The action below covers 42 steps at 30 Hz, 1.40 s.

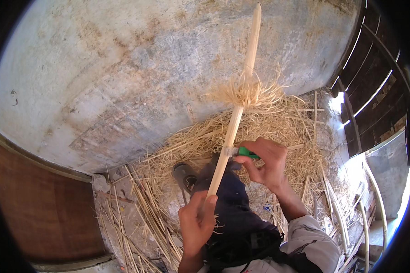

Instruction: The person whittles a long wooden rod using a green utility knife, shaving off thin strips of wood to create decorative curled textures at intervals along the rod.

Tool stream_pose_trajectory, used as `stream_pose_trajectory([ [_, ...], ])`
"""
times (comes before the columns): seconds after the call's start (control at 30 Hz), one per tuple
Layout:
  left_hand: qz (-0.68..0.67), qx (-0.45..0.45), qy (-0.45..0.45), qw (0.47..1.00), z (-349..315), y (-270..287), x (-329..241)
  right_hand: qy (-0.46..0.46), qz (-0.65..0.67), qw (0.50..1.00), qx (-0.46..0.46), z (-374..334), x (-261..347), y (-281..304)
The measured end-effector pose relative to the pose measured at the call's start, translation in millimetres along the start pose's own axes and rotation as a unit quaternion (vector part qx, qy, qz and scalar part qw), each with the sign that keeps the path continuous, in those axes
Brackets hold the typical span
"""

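Note:
A long pale wooden or bamboo stick slants up and away from me toward the wall. Its near end is gripped in my left hand, fingers wrapped round it. Partway up the stick sits a bushy ring of thin curled shavings. My right hand is closed on a green-handled knife. The knife's blade, blurred, lies against the stick between my left hand and the shavings. A few loose fibres hang by my left wrist.
A heap of straw-like shavings covers the floor beyond my dark-clothed leg. Long thin sticks lie at the left, with poles at the right. A stained wall rises ahead; a brown wooden panel stands left, dark slats right.

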State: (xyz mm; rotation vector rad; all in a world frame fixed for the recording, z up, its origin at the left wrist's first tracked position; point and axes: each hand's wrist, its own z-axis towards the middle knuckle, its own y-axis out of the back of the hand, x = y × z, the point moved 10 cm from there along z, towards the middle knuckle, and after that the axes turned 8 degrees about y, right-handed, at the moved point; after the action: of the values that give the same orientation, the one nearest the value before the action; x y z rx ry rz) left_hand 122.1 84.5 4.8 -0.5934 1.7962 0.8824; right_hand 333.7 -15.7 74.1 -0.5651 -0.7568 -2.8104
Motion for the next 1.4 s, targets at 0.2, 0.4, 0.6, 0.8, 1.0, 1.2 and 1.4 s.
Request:
stream_pose_trajectory([
  [0.2,0.022,0.005,0.004,1.000,-10.3,1.6,9.3,-0.080,-0.006,0.996,-0.026,13.6,-44.3,16.8],
  [0.4,0.040,-0.002,-0.048,0.998,-5.4,2.0,-5.9,-0.026,0.113,0.993,0.002,1.7,-4.6,-13.8],
  [0.6,0.030,-0.031,-0.077,0.996,-1.6,3.5,-15.5,0.043,0.057,0.993,0.095,-14.4,32.7,-27.6],
  [0.8,0.080,-0.053,-0.087,0.992,-4.8,3.9,-23.0,0.038,0.015,0.997,0.064,-13.3,32.2,-15.7],
  [1.0,0.129,-0.054,-0.105,0.985,-13.3,2.1,-19.9,-0.071,0.013,0.997,-0.022,-0.7,-17.8,7.1],
  [1.2,0.101,-0.055,-0.088,0.990,-11.1,3.6,-15.4,-0.035,0.052,0.998,0.021,6.3,-5.3,-0.4],
  [1.4,0.066,-0.055,-0.044,0.995,-4.6,6.4,-11.4,0.007,0.027,0.995,0.096,-13.0,26.2,-14.4],
])
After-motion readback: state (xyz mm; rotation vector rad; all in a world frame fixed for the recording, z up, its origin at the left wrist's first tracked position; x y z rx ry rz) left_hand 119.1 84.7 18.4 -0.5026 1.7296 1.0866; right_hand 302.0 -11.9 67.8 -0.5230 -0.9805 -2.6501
